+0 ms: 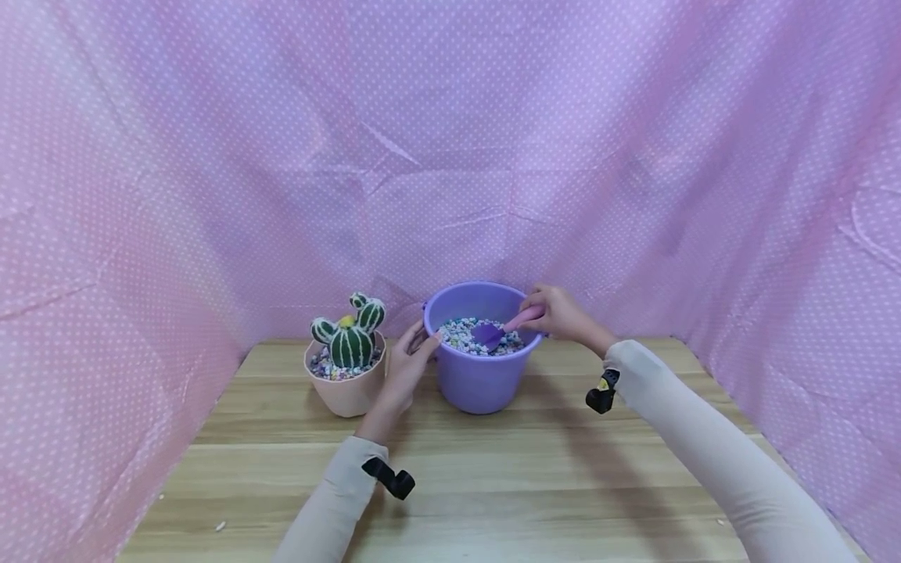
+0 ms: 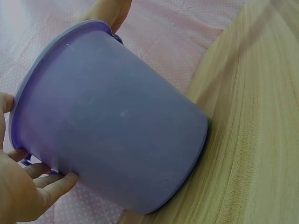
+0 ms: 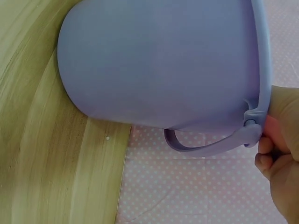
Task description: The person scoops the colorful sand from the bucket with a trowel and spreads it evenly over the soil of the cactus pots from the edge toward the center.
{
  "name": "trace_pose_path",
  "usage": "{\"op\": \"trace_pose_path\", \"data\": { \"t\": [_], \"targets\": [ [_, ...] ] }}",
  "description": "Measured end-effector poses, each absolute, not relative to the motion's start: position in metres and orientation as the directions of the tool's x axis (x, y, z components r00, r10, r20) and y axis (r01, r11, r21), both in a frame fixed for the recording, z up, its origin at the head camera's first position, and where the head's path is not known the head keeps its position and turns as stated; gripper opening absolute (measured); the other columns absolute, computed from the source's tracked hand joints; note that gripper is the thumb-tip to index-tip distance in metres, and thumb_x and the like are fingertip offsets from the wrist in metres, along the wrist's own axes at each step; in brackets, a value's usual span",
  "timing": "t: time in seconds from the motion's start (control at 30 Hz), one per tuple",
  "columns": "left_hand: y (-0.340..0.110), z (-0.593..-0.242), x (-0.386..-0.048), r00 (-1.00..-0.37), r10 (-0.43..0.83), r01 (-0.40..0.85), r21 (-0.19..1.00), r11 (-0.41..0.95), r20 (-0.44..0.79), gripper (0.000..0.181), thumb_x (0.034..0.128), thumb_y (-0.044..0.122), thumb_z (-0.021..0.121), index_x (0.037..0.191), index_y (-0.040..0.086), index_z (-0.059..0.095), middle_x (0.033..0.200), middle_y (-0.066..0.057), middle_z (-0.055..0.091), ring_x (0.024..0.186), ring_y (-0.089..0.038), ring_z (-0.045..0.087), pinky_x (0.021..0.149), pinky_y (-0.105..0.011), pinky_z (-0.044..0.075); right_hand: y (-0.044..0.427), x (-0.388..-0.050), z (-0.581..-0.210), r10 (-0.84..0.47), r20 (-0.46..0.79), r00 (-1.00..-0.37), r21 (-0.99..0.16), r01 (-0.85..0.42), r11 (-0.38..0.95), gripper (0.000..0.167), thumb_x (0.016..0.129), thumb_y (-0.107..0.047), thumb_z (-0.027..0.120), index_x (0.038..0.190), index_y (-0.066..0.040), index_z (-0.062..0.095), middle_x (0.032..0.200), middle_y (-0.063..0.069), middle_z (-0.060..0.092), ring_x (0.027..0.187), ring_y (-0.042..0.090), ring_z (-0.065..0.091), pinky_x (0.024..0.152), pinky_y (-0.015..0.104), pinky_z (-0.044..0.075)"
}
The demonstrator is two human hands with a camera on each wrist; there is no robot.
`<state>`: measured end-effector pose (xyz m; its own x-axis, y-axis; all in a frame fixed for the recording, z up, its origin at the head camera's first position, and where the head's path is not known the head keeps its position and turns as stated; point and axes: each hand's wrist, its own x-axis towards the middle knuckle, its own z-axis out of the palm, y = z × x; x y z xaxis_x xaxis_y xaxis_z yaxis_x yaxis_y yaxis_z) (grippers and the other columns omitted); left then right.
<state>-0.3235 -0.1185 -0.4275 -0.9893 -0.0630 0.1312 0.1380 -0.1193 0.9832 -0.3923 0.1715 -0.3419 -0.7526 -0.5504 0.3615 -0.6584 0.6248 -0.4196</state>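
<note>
A purple bucket [image 1: 482,385] stands upright on the table, partly filled with small pale and coloured pebbles [image 1: 461,336]. My left hand [image 1: 408,363] holds the bucket at its left side, the thumb at the rim and the fingers against the outer wall, as the left wrist view shows. My right hand [image 1: 559,313] grips the pink handle of a small shovel [image 1: 487,335] over the right rim. The shovel's purple blade slants down onto the pebbles. In the right wrist view the bucket wall hides the blade, and curled fingers [image 3: 265,161] show below the rim.
Left of the bucket, close to my left hand, a potted toy cactus [image 1: 351,346] stands in a pale pink pot [image 1: 346,395] with pebbles. The bucket's handle [image 3: 205,148] hangs at its far side. Dotted pink cloth [image 1: 450,156] encloses the wooden table [image 1: 493,500]. A white bit [image 1: 220,526] lies front left.
</note>
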Motion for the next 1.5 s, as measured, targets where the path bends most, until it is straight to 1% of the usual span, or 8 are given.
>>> {"op": "trace_pose_path", "data": {
  "t": [0.17,0.27,0.47,0.63,0.87,1.07,1.27,1.5],
  "targets": [
    [-0.119,-0.425,-0.324,-0.988,-0.076,0.141,0.982,-0.129,0.132,0.063,0.0977,0.027,0.069,0.154,0.013,0.044,0.153,-0.018,0.05,0.133,-0.034,0.057,0.111,-0.045,0.052,0.173,-0.391,-0.339,-0.524,0.336,-0.783,-0.467,-0.622,0.629,0.02,0.079,-0.006,0.086,0.097,0.0,0.079,0.092,0.014,0.065,0.085,0.024,0.054,0.073,0.028,0.05],
    [-0.119,-0.424,-0.324,-0.988,-0.076,0.147,0.98,-0.135,0.138,0.062,0.0976,0.026,0.069,0.153,0.013,0.045,0.152,-0.017,0.052,0.132,-0.033,0.058,0.11,-0.045,0.052,0.173,-0.389,-0.337,-0.503,0.326,-0.801,-0.494,-0.597,0.632,0.02,0.078,-0.005,0.086,0.096,0.0,0.079,0.092,0.015,0.064,0.086,0.025,0.054,0.075,0.029,0.051],
    [-0.117,-0.427,-0.323,-0.986,-0.072,0.156,0.979,-0.134,0.148,0.06,0.0977,0.023,0.069,0.153,0.012,0.047,0.151,-0.016,0.053,0.132,-0.031,0.058,0.109,-0.041,0.054,0.177,-0.387,-0.339,-0.479,0.316,-0.819,-0.531,-0.571,0.627,0.021,0.078,-0.004,0.086,0.097,0.0,0.079,0.093,0.014,0.066,0.091,0.027,0.057,0.084,0.035,0.05],
    [-0.117,-0.428,-0.323,-0.985,-0.064,0.167,0.976,-0.139,0.16,0.061,0.0981,0.023,0.068,0.153,0.011,0.046,0.152,-0.017,0.052,0.135,-0.031,0.056,0.11,-0.041,0.053,0.184,-0.387,-0.342,-0.43,0.317,-0.845,-0.588,-0.531,0.61,0.024,0.079,-0.01,0.087,0.1,-0.002,0.079,0.097,0.014,0.072,0.094,0.026,0.061,0.088,0.033,0.051],
    [-0.117,-0.428,-0.323,-0.986,-0.065,0.159,0.978,-0.138,0.151,0.061,0.0984,0.024,0.068,0.153,0.012,0.046,0.152,-0.016,0.052,0.131,-0.032,0.058,0.109,-0.041,0.053,0.19,-0.384,-0.343,-0.386,0.305,-0.87,-0.643,-0.487,0.591,0.027,0.082,-0.018,0.087,0.104,-0.006,0.078,0.1,0.013,0.075,0.095,0.024,0.065,0.083,0.024,0.054],
    [-0.117,-0.428,-0.323,-0.985,-0.056,0.168,0.974,-0.155,0.161,0.062,0.0984,0.025,0.068,0.154,0.011,0.044,0.154,-0.018,0.05,0.138,-0.032,0.053,0.113,-0.044,0.05,0.193,-0.383,-0.347,-0.365,0.316,-0.876,-0.683,-0.477,0.553,0.028,0.082,-0.019,0.087,0.105,-0.005,0.079,0.101,0.016,0.076,0.092,0.02,0.066,0.076,0.018,0.056],
    [-0.117,-0.429,-0.322,-0.987,-0.059,0.155,0.978,-0.141,0.148,0.062,0.0986,0.026,0.068,0.154,0.011,0.044,0.154,-0.017,0.05,0.137,-0.031,0.053,0.112,-0.041,0.051,0.197,-0.382,-0.349,-0.352,0.33,-0.876,-0.689,-0.478,0.544,0.028,0.082,-0.017,0.087,0.105,-0.004,0.079,0.098,0.014,0.074,0.089,0.014,0.066,0.075,0.018,0.058],
    [-0.117,-0.428,-0.321,-0.986,-0.065,0.163,0.977,-0.135,0.156,0.062,0.0987,0.023,0.067,0.154,0.01,0.044,0.154,-0.018,0.049,0.137,-0.032,0.053,0.111,-0.041,0.052,0.199,-0.381,-0.345,-0.336,0.355,-0.873,-0.672,-0.488,0.557,0.027,0.08,-0.016,0.088,0.104,-0.005,0.079,0.093,0.012,0.072,0.087,0.019,0.063,0.074,0.023,0.057]
  ]
}}
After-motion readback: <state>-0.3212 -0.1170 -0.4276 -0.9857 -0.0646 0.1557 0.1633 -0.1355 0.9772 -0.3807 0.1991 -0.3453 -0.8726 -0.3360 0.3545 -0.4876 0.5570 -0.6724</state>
